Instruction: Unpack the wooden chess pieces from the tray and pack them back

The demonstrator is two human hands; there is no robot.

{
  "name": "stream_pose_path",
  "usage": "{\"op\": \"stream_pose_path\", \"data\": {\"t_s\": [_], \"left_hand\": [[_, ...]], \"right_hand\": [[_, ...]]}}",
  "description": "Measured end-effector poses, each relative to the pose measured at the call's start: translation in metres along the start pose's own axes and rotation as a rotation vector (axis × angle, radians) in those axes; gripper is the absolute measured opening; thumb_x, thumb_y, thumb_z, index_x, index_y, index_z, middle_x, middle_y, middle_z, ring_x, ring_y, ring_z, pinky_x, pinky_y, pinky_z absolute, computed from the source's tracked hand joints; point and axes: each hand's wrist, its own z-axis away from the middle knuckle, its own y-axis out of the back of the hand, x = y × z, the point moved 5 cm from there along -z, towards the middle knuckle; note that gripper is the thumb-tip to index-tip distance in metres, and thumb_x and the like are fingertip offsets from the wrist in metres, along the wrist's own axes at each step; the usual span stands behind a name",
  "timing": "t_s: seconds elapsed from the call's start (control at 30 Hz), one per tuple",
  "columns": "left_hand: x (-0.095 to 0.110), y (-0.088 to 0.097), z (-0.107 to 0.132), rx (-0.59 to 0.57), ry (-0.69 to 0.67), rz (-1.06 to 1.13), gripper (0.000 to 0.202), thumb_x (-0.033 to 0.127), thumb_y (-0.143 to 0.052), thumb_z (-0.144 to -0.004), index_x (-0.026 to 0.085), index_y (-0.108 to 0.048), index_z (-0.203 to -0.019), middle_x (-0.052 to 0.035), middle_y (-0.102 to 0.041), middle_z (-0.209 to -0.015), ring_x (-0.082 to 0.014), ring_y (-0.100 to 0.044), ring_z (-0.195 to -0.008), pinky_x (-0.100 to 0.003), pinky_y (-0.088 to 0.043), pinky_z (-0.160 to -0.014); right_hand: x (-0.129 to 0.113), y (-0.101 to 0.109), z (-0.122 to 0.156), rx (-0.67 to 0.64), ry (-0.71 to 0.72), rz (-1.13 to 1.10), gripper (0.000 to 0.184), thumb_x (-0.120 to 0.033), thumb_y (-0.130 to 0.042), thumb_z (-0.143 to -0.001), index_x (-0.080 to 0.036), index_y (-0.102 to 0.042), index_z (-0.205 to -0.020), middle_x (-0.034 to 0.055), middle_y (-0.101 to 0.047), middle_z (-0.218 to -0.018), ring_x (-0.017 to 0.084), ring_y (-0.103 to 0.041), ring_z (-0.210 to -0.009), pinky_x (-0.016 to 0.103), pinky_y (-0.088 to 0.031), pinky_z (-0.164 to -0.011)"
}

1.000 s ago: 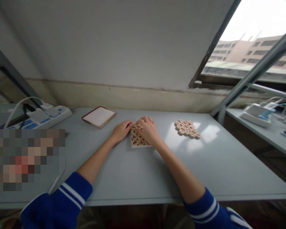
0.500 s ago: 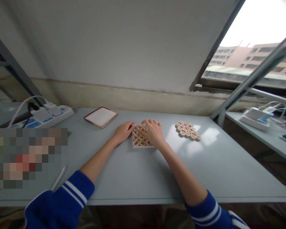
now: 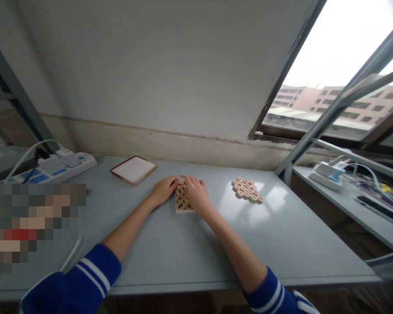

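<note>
A small shallow box (image 3: 180,210) filled with several round wooden game discs lies in the middle of the grey table (image 3: 170,248). My left hand (image 3: 163,191) rests against the box's left side, fingers curled at its far corner. My right hand (image 3: 195,194) lies flat over the discs in the box, fingers stretched out and pressed on them, hiding most of them. A loose cluster of several more wooden discs (image 3: 247,189) sits on the table to the right, apart from both hands.
The box's lid (image 3: 132,169), white inside with a brown rim, lies at the back left. A white and blue power strip (image 3: 49,168) with cables sits at the far left. A second table with chargers (image 3: 327,173) stands at the right, under a window.
My right hand has shifted left over the box and now covers more of the discs. My left hand stays at the box's left side. The camera has tilted and turned a little.
</note>
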Motion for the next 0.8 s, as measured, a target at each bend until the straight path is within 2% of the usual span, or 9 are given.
{"op": "stream_pose_path", "data": {"t_s": [0.1,0.2,0.27,0.37,0.43,0.53,0.63,0.8], "left_hand": [[0.002,0.002,0.002,-0.029,-0.006,0.029,0.04,0.047,-0.03,-0.083,0.021,-0.056,-0.097,-0.0031,-0.062,-0.096,-0.0165,-0.056,-0.086,-0.024,-0.04,-0.074],[0.003,0.002,0.004,-0.054,0.015,0.02,0.041,0.051,-0.035,-0.08,0.021,-0.056,-0.099,-0.0033,-0.063,-0.094,-0.0166,-0.056,-0.082,-0.024,-0.04,-0.072],[0.003,0.002,0.005,-0.04,0.027,-0.009,0.04,0.051,-0.036,-0.079,0.021,-0.055,-0.098,-0.0034,-0.062,-0.094,-0.0164,-0.056,-0.08,-0.024,-0.04,-0.069],[0.004,0.001,0.006,-0.014,0.017,-0.033,0.036,0.047,-0.035,-0.081,0.022,-0.054,-0.098,-0.0029,-0.061,-0.096,-0.0156,-0.056,-0.081,-0.024,-0.039,-0.069],[0.004,0.0,0.006,-0.015,0.012,-0.034,0.035,0.046,-0.033,-0.082,0.022,-0.054,-0.098,-0.0023,-0.061,-0.096,-0.0152,-0.056,-0.082,-0.023,-0.039,-0.068],[0.004,0.0,0.005,-0.023,0.014,-0.038,0.035,0.045,-0.032,-0.083,0.022,-0.053,-0.096,-0.0021,-0.061,-0.094,-0.0152,-0.056,-0.081,-0.023,-0.039,-0.066],[0.005,0.001,0.005,-0.026,0.011,-0.058,0.034,0.044,-0.031,-0.083,0.022,-0.053,-0.096,-0.003,-0.061,-0.095,-0.0158,-0.056,-0.082,-0.024,-0.039,-0.067],[0.005,0.0,0.006,-0.025,0.025,-0.085,0.035,0.043,-0.031,-0.083,0.02,-0.053,-0.098,-0.0045,-0.061,-0.1,-0.0164,-0.056,-0.086,-0.024,-0.039,-0.069]], "right_hand": [[0.001,0.003,-0.001,0.013,-0.017,-0.029,0.043,-0.008,-0.035,-0.079,-0.02,-0.036,-0.12,0.0082,-0.051,-0.107,0.019,-0.045,-0.097,0.03,-0.031,-0.074],[0.018,0.013,-0.003,0.04,-0.059,0.049,0.05,-0.002,-0.035,-0.073,-0.02,-0.038,-0.119,0.0089,-0.049,-0.111,0.02,-0.043,-0.1,0.031,-0.031,-0.076],[0.041,0.024,-0.003,0.089,-0.147,0.15,0.053,0.0,-0.035,-0.071,-0.021,-0.039,-0.119,0.009,-0.047,-0.115,0.021,-0.042,-0.102,0.033,-0.03,-0.08],[0.09,0.038,0.006,0.142,-0.372,0.284,0.055,-0.004,-0.035,-0.073,-0.019,-0.032,-0.126,0.0106,-0.041,-0.123,0.023,-0.036,-0.11,0.037,-0.028,-0.085],[0.124,0.039,0.017,0.081,-0.548,0.346,0.055,-0.011,-0.037,-0.076,-0.015,-0.027,-0.13,0.0132,-0.037,-0.129,0.025,-0.03,-0.117,0.041,-0.027,-0.088],[0.161,0.029,0.033,-0.115,-0.716,0.393,0.046,-0.019,-0.04,-0.079,-0.007,-0.039,-0.123,0.0193,-0.039,-0.126,0.029,-0.028,-0.12,0.043,-0.026,-0.09],[0.175,0.02,0.039,-0.215,-0.709,0.39,0.036,-0.011,-0.033,-0.08,-0.004,-0.05,-0.11,0.0211,-0.049,-0.115,0.027,-0.04,-0.112,0.036,-0.03,-0.088],[0.179,0.014,0.036,-0.23,-0.653,0.35,0.044,-0.004,-0.03,-0.077,-0.01,-0.045,-0.117,0.0147,-0.054,-0.112,0.022,-0.049,-0.103,0.03,-0.033,-0.083]]}}
